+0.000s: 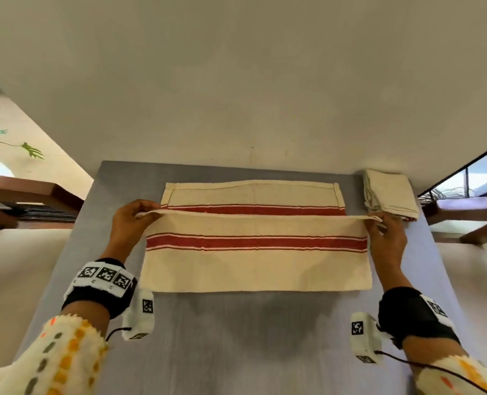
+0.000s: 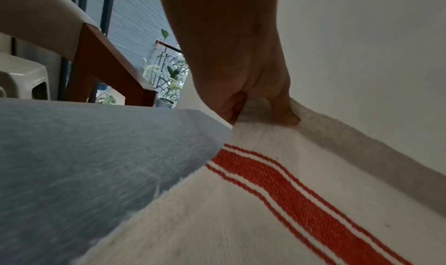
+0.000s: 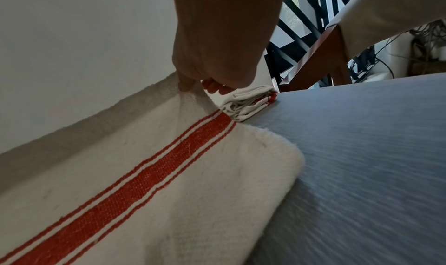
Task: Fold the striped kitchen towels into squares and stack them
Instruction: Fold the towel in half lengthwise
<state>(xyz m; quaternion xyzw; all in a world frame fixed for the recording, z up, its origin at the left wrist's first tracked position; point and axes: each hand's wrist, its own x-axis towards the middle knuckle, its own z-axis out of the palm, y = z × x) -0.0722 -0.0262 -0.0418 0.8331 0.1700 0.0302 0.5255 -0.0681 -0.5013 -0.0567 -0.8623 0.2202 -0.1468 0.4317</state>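
Note:
A cream kitchen towel (image 1: 253,260) with red stripes lies across the grey table (image 1: 236,337), its near half raised and carried over toward the far half. My left hand (image 1: 139,215) pinches the raised edge at its left corner, and my right hand (image 1: 379,220) pinches the right corner. The left wrist view shows my left hand (image 2: 260,114) gripping the cloth (image 2: 265,212) between thumb and fingers. From the right wrist, my right hand (image 3: 200,84) pinches the towel (image 3: 144,183) edge. A folded towel (image 1: 390,195) sits at the far right corner, also seen as the folded towel (image 3: 248,103) just beyond my fingers.
A pale wall (image 1: 236,81) stands right behind the table's far edge. Wooden chair frames with cream covers flank the table at left (image 1: 31,192) and right (image 1: 464,209). A window grille (image 3: 296,30) and potted plants (image 2: 166,74) lie beyond.

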